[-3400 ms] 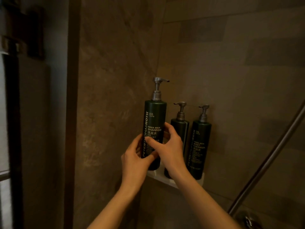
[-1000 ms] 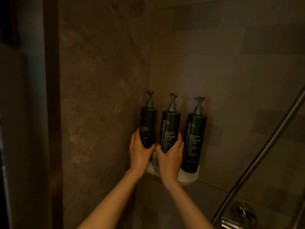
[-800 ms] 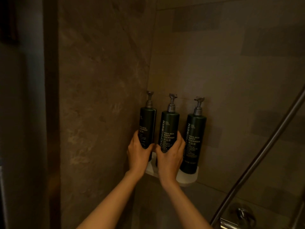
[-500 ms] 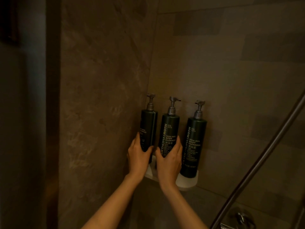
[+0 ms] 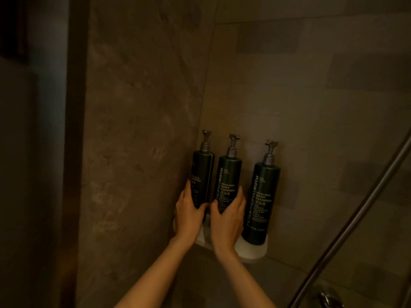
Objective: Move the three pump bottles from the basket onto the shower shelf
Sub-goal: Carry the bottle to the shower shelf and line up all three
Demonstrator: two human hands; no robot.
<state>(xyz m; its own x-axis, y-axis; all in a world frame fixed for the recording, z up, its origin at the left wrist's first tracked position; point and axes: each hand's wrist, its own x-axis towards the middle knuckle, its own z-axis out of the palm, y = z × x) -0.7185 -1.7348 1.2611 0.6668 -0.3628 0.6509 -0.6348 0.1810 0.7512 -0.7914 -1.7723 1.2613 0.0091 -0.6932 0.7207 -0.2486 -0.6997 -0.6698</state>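
Note:
Three dark green pump bottles stand upright in a row on the white corner shower shelf (image 5: pixel 255 252). The shampoo bottle (image 5: pixel 202 172) is at the left against the corner, a body cleanser bottle (image 5: pixel 229 174) in the middle, another body cleanser bottle (image 5: pixel 263 196) at the right. My left hand (image 5: pixel 189 216) wraps the lower part of the shampoo bottle. My right hand (image 5: pixel 229 218) wraps the lower part of the middle bottle. The right bottle stands untouched. No basket is in view.
Brown stone tile walls meet in the corner behind the shelf. A metal shower hose or rail (image 5: pixel 355 218) runs diagonally at the right, with a chrome fitting (image 5: pixel 327 298) below it. A dark door frame (image 5: pixel 73 152) stands at the left.
The shampoo bottle, held above the shelf 3.4 s ago, now stands at the left of the row. Over the last second both hands keep their hold low on the left and middle bottles.

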